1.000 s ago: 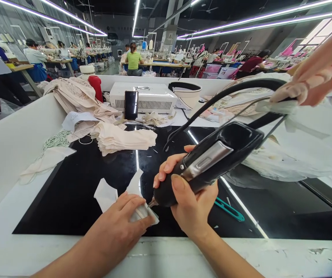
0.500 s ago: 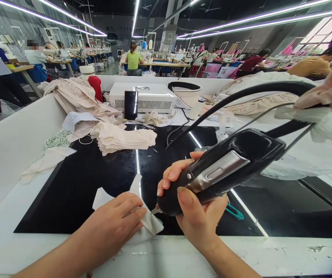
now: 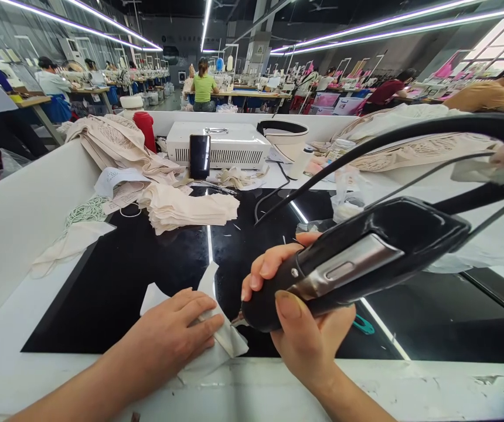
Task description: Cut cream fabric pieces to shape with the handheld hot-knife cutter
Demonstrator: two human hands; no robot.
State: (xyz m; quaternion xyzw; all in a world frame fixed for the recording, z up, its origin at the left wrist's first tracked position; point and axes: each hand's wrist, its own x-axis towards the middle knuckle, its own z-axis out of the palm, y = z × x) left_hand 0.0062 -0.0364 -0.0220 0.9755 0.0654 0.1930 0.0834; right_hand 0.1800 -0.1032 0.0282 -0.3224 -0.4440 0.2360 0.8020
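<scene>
My right hand (image 3: 307, 328) is closed around a black corded handheld tool (image 3: 366, 264) with a silver plate along its side. The thumb lies on the near side and the fingers wrap round the far side. Its small metal tip (image 3: 238, 320) points down-left at the edge of a white fabric piece (image 3: 234, 341). Whether the tip touches the fabric, I cannot tell. My left hand (image 3: 181, 325) holds this fabric against the work surface, its fingers close together and bent over it. Part of the fabric is hidden under that hand.
A black panel (image 3: 102, 293) covers much of the white table. Behind lie a stack of cream fabric pieces (image 3: 190, 208), a phone (image 3: 200, 157) and a white vented box (image 3: 221, 146). A teal tool (image 3: 363, 324) lies right. The thick black cable (image 3: 392, 138) arches across the right side.
The tool's rear end has swung to the right and its cable has moved with it. My right hand has shifted slightly right. My left hand and the fabric look nearly the same.
</scene>
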